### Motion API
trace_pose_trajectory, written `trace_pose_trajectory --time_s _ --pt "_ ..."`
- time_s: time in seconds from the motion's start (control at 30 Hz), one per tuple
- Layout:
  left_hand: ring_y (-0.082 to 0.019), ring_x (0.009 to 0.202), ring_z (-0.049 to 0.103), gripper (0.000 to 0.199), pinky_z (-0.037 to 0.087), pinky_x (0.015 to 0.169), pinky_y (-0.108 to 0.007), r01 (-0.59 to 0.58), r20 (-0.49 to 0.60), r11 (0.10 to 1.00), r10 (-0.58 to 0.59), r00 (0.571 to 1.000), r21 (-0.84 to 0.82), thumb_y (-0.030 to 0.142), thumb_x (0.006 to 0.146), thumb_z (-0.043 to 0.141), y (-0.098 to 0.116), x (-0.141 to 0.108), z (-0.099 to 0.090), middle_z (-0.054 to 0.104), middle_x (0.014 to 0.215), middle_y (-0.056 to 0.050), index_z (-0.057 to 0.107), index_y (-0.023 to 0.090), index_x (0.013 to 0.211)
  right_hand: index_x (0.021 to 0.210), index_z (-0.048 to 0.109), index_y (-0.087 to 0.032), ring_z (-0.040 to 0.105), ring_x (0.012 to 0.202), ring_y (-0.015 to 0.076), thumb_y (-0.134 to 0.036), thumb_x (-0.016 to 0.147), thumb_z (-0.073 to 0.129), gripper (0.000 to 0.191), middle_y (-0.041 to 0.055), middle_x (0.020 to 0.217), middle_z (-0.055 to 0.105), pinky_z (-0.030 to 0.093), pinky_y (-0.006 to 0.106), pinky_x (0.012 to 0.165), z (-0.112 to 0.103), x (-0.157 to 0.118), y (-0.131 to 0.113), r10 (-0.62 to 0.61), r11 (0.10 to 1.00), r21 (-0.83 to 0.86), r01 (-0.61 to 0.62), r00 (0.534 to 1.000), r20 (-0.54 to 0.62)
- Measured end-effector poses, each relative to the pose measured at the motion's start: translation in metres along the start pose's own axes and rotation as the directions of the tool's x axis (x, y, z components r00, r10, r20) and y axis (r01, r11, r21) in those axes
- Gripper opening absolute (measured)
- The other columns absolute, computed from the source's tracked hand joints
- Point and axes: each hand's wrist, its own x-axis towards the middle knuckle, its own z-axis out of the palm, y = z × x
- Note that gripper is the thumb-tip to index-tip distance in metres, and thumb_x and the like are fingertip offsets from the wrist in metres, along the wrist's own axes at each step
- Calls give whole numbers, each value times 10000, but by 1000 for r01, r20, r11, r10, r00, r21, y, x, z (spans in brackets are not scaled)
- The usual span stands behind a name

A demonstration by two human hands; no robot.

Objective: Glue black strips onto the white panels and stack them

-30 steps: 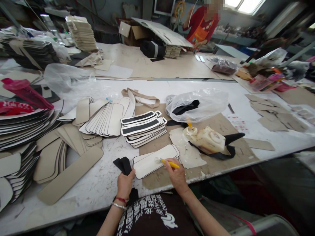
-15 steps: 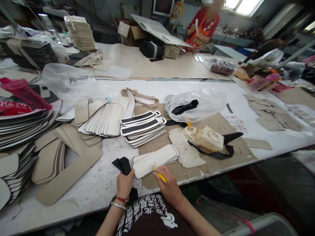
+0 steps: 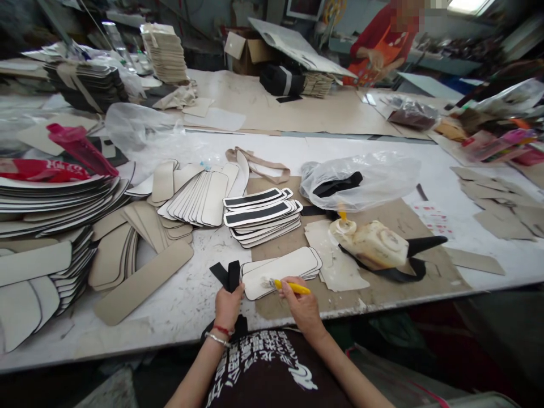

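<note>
My right hand (image 3: 304, 310) is closed around a yellow-handled brush (image 3: 294, 287), whose pale tip rests on the top panel of a short stack of white rounded panels (image 3: 293, 267). A whitish smear shows at the tip. At the stack's left end, my left hand (image 3: 228, 307) pinches a folded black fabric strip (image 3: 233, 275), its thumb close to the panel's edge. Just behind lies a stack of white panels with black strips (image 3: 259, 214) on top. To the right, a stained plastic bottle (image 3: 378, 242) lies on its side with something yellow at its mouth.
Fanned beige panels (image 3: 144, 283) and white panels (image 3: 199, 198) cover the left. A clear plastic bag (image 3: 382, 175) holding black material lies behind the bottle. Scraps (image 3: 497, 204) are at the right. Across the far table stands a person in red (image 3: 378, 51).
The view has swung left, so things sit further right. My right hand has tilted the brush flatter on the panel. The black strip in my left hand now stands more upright.
</note>
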Motion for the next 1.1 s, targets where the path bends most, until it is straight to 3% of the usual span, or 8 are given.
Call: trace_pose_trajectory --time_s 0.27,0.43,0.63,0.87,1.1 --pt "-193 535 564 348 404 500 -275 14 -18 999 -13 1000 35 427 572 614 3 -1 0 618 536 -80 628 84 629 819 589 -175 573 604 136 -338 814 468 203 54 798 583 502 277 581 6 6 1 -34 999 -23 35 999 30" --pt "-192 522 549 371 390 476 -275 41 -35 998 -39 999 46 453 563 611 2 -1 0 605 515 -70 628 86 617 819 588 -183 558 751 165 -297 818 469 165 51 784 578 463 317 725 -27 25 6 -170 946 -291 141 982 -77" --pt "-174 487 518 368 374 457 -272 57 -38 997 -54 998 57 454 564 612 4 -2 1 585 487 -53 621 87 595 828 582 -187 537 779 166 -273 829 448 159 55 795 580 450 322 740 -64 43 10 -304 863 -452 224 946 -111" --pt "-183 513 532 352 391 474 -275 80 -57 996 -77 995 51 453 554 625 9 -4 1 585 494 -46 609 105 600 880 573 -192 539 808 171 -233 826 452 139 66 831 572 463 344 758 -88 53 12 -408 798 -526 295 906 -111" --pt "-204 570 557 322 407 512 -280 90 -94 989 -79 992 121 425 556 626 26 -7 1 596 516 -53 614 108 610 904 565 -196 539 824 176 -205 816 469 130 65 839 565 465 355 776 -99 55 5 -441 756 -547 360 897 -20"
